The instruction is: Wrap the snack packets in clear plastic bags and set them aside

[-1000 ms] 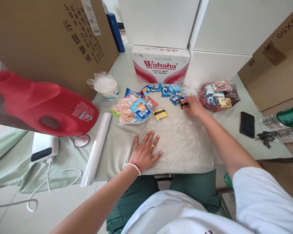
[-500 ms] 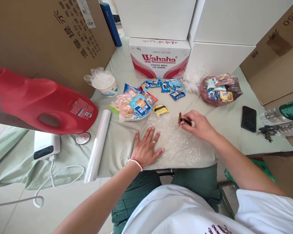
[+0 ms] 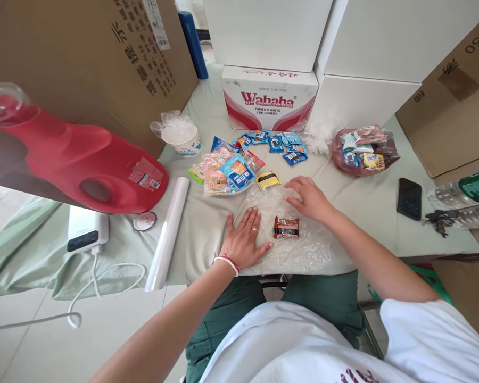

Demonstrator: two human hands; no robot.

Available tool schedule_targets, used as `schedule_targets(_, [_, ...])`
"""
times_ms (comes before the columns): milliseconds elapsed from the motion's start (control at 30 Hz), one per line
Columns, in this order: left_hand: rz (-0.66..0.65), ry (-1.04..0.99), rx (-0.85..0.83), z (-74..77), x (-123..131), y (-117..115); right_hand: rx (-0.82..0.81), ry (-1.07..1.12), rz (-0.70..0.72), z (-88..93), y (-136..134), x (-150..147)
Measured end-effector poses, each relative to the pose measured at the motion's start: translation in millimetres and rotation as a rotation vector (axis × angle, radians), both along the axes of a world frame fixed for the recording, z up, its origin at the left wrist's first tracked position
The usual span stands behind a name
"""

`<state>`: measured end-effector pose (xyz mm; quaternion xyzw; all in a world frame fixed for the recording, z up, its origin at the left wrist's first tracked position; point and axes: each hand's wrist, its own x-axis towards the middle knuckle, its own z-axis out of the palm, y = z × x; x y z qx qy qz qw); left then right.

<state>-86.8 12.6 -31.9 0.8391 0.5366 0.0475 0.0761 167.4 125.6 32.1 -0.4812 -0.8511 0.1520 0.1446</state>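
Note:
My left hand (image 3: 242,236) lies flat with fingers spread on the left edge of a clear plastic film sheet (image 3: 303,255). On the film, right of that hand, rests a small brown snack packet (image 3: 286,227) with a dark band. My right hand (image 3: 308,199) hovers behind the packet, fingers apart and holding nothing. Beyond the film's far edge is a yellow snack packet (image 3: 268,181). To its left sits a pile of bagged snacks (image 3: 227,173), with a light blue packet on top. Several small blue packets (image 3: 276,144) lie farther back.
A roll of plastic film (image 3: 167,234), red detergent bottle (image 3: 99,170) and white power bank (image 3: 88,229) with cable are at left. A paper cup (image 3: 182,139) stands near the Wahaha carton (image 3: 270,101). Rightward are a snack basket (image 3: 353,167), a phone (image 3: 409,198) and plastic bottles (image 3: 475,189).
My right hand has let go of the brown snack packet, which now lies flat on the film. That hand has moved slightly back and opened. My left hand stays on the film.

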Motion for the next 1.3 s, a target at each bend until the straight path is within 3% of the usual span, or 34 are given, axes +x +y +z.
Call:
schedule_targets(100, [-0.001,0.008,-0.002,0.4,-0.2,0.2,0.008,-0.096,0.05,-6.0,55.0,-23.4])
schedule_targets(200, [0.001,0.011,-0.007,1.1,-0.2,0.4,-0.075,-0.207,0.144,-20.5,92.0,-50.6])
schedule_targets(300, [0.008,0.007,-0.006,1.2,-0.1,0.4,-0.121,-0.282,0.161,-29.2,109.0,-60.1])
schedule_targets(433, [0.012,-0.01,-0.008,0.6,0.2,0.5,-0.157,-0.223,-0.029,-18.4,112.6,-28.9])
schedule_targets(533, [0.014,-0.021,-0.018,0.9,0.5,0.8,-0.118,-0.08,-0.207,1.7,91.3,12.4])
schedule_targets(633, [0.012,-0.024,-0.025,1.5,0.7,1.1,-0.101,0.037,-0.199,18.6,39.7,38.8])
schedule_targets(767, [0.016,-0.022,-0.019,1.1,1.2,1.0,-0.227,0.051,0.006,18.5,-41.1,25.9])
schedule_targets(867, [0.019,-0.02,-0.003,-0.4,1.8,0.7,-0.183,-0.106,0.055,5.0,-76.7,-0.2])
schedule_targets(1033, [0.014,-0.025,-0.006,-1.0,2.0,0.0,-0.028,-0.307,0.072,-12.0,-88.7,-17.3])
schedule_targets(1300, [0.029,-0.022,-0.019,2.3,2.8,0.5,-0.078,-0.254,-0.012,0.2,-79.3,2.5])
